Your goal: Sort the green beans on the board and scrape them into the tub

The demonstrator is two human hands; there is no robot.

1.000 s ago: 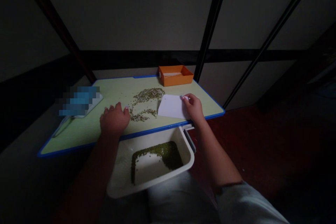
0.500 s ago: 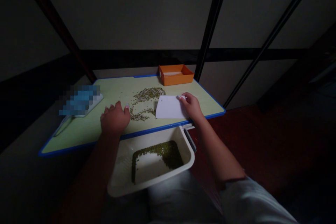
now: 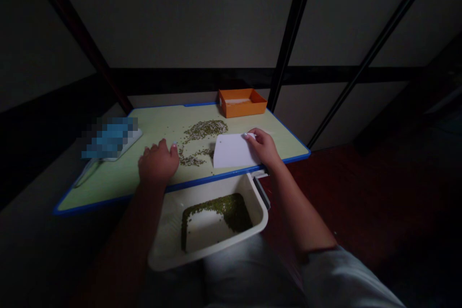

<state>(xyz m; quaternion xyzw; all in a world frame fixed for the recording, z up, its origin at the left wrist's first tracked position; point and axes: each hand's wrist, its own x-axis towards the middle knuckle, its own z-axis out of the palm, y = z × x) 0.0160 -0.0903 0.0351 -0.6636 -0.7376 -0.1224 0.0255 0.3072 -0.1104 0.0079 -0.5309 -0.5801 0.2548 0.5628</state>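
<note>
My right hand (image 3: 264,147) pinches the upper right edge of a white scraper card (image 3: 234,150), thumb on its face. The card leans over the table's front part. Left of it, small green beans (image 3: 205,128) lie scattered, with a thinner patch nearer the front edge. My left hand (image 3: 158,162) rests on the table beside this patch, fingers spread, holding nothing. Below the front edge sits a cream plastic basin (image 3: 262,224), with many more green beans heaped toward its right and far sides.
The pale green table (image 3: 155,120) has a blue rim. An orange open box (image 3: 245,109) stands at its back right. At the left lies a white stand-like object (image 3: 126,143) with a blurred-out blue patch and a cable. Dark panelled doors rise behind.
The white card has shifted slightly toward the table's front edge, and a few beans show near that edge. My left hand has stayed in place.
</note>
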